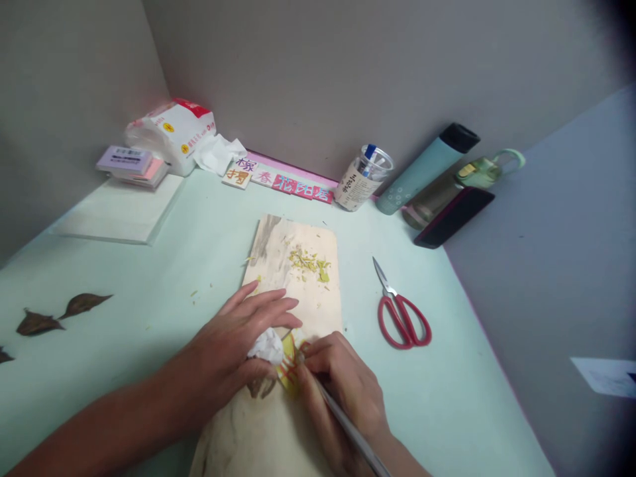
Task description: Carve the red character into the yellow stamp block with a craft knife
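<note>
My right hand (342, 391) grips a slim craft knife (348, 427) with a grey metal handle like a pen; its tip is hidden by my fingers. Under it is a small yellow piece (288, 371) marked with red lines, partly covered by both hands. My left hand (253, 324) lies across from the left, fingers stretched forward, with a crumpled white tissue (268, 346) between thumb and forefinger. Beneath both hands is a pale wooden board (318, 311) with grey smudges. Yellow-green shavings (311, 264) are scattered on its far part. A brown patch (261, 385) shows below my left thumb.
Red-handled scissors (401, 311) lie right of the board. Dry brown leaves (84, 304) are at left. Along the back stand a tissue pack (173, 132), small carved character blocks (303, 191), a clear cup (362, 179), a teal flask (427, 169), a green bottle (447, 192) and a dark phone (454, 217).
</note>
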Available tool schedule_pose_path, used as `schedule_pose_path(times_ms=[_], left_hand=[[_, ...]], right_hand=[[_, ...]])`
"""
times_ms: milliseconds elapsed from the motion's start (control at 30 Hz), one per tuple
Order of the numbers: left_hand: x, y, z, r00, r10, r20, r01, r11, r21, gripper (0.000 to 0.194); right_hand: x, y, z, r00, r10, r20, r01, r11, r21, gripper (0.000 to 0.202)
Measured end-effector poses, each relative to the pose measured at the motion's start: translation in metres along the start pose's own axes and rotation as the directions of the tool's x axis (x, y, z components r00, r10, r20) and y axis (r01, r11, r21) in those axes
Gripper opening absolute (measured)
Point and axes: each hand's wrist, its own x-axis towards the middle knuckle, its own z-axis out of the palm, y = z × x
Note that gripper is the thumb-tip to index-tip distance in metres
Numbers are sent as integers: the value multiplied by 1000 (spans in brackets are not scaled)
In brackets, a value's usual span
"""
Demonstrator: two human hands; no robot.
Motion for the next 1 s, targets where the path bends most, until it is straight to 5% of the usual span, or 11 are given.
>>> schedule_pose_path(times_ms=[1000], left_hand=[[-1, 0, 0, 1000, 12, -18, -12, 1000, 9, 55]], right_hand=[[-3, -6, -11, 989, 101, 105, -106, 994, 39, 22]])
